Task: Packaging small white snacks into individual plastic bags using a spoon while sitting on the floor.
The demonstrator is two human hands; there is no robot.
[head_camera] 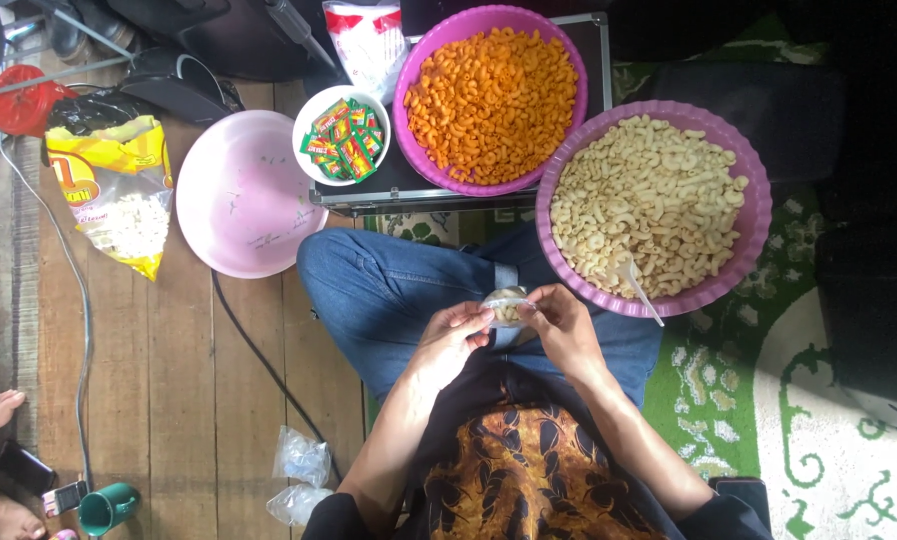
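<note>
Wooden floor (169, 380): two purple bowls (489, 20), one small bag (506, 305).

Clear glossy plastic pouch (506, 305); smooth purple plastic basin (754, 215) w/ matt pale macaroni; white plastic spoon (637, 285); worn matt wood floor (189, 400); blue denim jeans (389, 290); woven green rug (719, 400)

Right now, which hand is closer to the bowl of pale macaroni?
Right. The right hand sits just below the pale macaroni bowl, near its rim. The left hand is farther off, across the small bag both hold.
</note>
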